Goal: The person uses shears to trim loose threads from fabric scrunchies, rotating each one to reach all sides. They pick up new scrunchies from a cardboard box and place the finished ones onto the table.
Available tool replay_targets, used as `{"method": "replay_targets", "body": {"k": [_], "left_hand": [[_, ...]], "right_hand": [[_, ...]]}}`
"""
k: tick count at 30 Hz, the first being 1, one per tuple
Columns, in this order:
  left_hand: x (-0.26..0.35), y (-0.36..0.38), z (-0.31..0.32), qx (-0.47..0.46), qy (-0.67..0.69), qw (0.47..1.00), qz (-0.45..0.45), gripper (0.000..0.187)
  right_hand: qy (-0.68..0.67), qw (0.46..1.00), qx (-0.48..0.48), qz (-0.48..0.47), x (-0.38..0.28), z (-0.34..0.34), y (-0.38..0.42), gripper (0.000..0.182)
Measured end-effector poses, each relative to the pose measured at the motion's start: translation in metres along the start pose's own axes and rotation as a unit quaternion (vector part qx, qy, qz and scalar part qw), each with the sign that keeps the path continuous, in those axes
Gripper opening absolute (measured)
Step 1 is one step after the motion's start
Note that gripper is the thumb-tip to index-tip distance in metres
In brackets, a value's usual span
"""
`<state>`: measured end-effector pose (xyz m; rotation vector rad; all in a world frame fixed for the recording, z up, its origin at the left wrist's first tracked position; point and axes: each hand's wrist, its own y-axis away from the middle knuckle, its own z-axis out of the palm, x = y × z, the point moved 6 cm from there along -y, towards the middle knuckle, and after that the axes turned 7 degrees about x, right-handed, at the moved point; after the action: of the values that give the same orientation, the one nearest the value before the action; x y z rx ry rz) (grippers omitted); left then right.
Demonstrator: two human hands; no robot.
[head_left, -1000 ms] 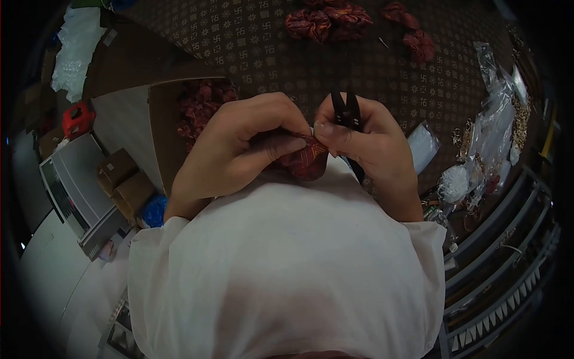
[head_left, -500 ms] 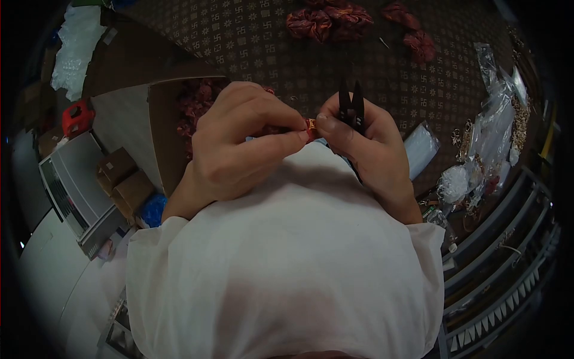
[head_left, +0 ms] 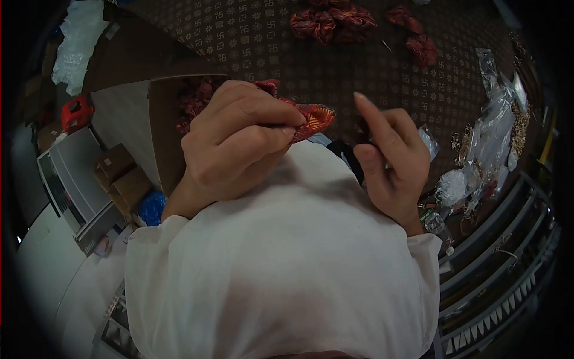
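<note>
A gathered red-and-gold patterned fabric scrunchie [head_left: 317,119] is pinched between the thumb and fingers of my left hand [head_left: 230,143]. Its bright inner fold sticks out to the right of the fingertips, and part of it lies behind the knuckles. My right hand [head_left: 397,155] is off to the right, apart from the fabric. There the index finger points up and the thumb stands away from it. The black snips no longer show clearly; a small dark patch lies between that thumb and finger.
Red scrunchies [head_left: 335,23] lie at the back of the brown patterned table [head_left: 251,54], with more [head_left: 421,49] to their right. An open cardboard box [head_left: 161,119] at left holds similar red fabric. Clear plastic bags [head_left: 496,125] and gold chains [head_left: 519,119] are at right.
My right hand has let go of the fabric and moved right, its fingers spreading. The upright black snips have gone from sight. More of the scrunchie now shows beyond my left fingertips.
</note>
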<state>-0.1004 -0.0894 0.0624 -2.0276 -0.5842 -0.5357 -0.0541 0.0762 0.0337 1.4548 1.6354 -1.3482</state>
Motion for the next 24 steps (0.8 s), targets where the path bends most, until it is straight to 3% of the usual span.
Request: {"method": "replay_targets", "body": {"k": [2, 8, 24], "left_hand": [[-0.0003, -0.0002, 0.0005, 0.005, -0.002, 1.0, -0.005, 0.015], [-0.0001, -0.0023, 0.0014, 0.003, 0.008, 0.999, -0.035, 0.022], [0.0019, -0.0015, 0.0, 0.006, 0.013, 0.999, -0.03, 0.024]], "right_hand": [[0.045, 0.997, -0.012, -0.063, -0.0055, 0.0042, 0.0049, 0.041], [0.062, 0.99, 0.0, -0.127, -0.011, 0.0079, 0.0042, 0.04], [0.062, 0.987, 0.017, -0.146, -0.0115, 0.0121, 0.0036, 0.039]]}}
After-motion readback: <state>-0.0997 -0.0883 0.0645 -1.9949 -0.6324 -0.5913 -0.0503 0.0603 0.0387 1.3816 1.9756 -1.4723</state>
